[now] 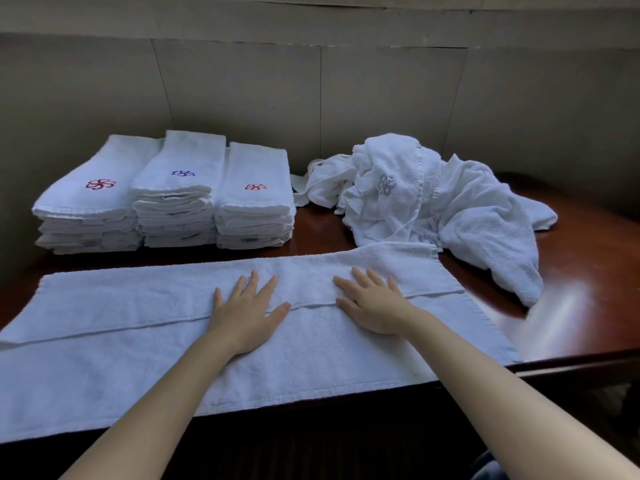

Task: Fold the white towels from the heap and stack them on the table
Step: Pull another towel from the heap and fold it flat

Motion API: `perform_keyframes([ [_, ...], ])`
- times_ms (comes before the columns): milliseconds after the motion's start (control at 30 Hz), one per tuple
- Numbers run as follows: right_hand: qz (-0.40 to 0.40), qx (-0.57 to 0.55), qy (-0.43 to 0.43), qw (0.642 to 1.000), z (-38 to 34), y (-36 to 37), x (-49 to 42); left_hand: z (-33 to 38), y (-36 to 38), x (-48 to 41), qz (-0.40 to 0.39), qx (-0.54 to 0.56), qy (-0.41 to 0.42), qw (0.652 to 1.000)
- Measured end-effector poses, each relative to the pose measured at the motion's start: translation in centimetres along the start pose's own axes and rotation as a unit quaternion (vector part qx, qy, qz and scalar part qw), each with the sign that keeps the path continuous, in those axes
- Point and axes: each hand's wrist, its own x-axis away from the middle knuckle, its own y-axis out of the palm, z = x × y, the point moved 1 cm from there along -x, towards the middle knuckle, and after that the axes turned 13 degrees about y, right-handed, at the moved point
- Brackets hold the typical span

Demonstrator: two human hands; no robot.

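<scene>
Dark glossy wooden tabletop [571,299] is carrying the half-folded white terry towel [138,358], left hand [246,315] and right hand [372,304] pressing flat, fingers spread; smoothing toward nine and three o'clock should be keeping edges aligned.

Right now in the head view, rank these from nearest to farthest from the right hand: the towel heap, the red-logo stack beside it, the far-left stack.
From the right hand:
1. Towel heap, behind it, to the right.
2. Red-logo stack, behind, to the left.
3. Far-left stack, at the table's left end.

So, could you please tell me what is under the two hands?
Both the left hand and the right hand press flat on the spread towel. The table beneath is hidden there.
</scene>
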Motion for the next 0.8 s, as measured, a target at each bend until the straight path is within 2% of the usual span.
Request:
perform_keyframes([
  [67,0.020,0.015,0.006,1.000,-0.5,-0.1,0.4,0.1,-0.3,0.6,-0.007,0.004,0.023,1.000],
  [133,0.082,0.043,-0.016,0.996,-1.4,0.0,1.1,0.1,-0.6,1.5,-0.024,0.013,0.058,0.998],
  [200,0.129,0.041,-0.078,0.988,-2.4,0.4,2.2,0.4,-0.8,2.8,-0.041,0.015,0.093,0.995],
  [267,0.141,0.018,-0.149,0.979,-3.6,1.3,3.7,0.7,-0.7,4.2,-0.049,0.001,0.122,0.991],
  [333,0.137,0.013,-0.201,0.970,-4.6,2.3,5.2,0.7,-0.5,5.9,-0.046,-0.011,0.147,0.988],
  [500,0.034,0.033,-0.270,0.962,-5.9,3.5,8.7,-0.8,0.2,10.8,-0.011,-0.023,0.207,0.978],
  [567,0.028,0.063,-0.291,0.954,-6.2,3.8,9.7,-1.5,0.3,12.7,0.000,-0.050,0.213,0.976],
  [633,0.055,0.089,-0.302,0.947,-6.8,3.9,10.4,-2.0,0.1,14.2,0.032,-0.065,0.218,0.973],
  [733,0.214,0.068,-0.339,0.914,-7.8,3.2,10.4,-3.2,-1.3,15.4,0.145,-0.081,0.260,0.951],
  [800,0.210,0.038,-0.321,0.923,-8.3,2.4,9.9,-4.5,-2.4,15.6,0.183,-0.098,0.243,0.948],
])
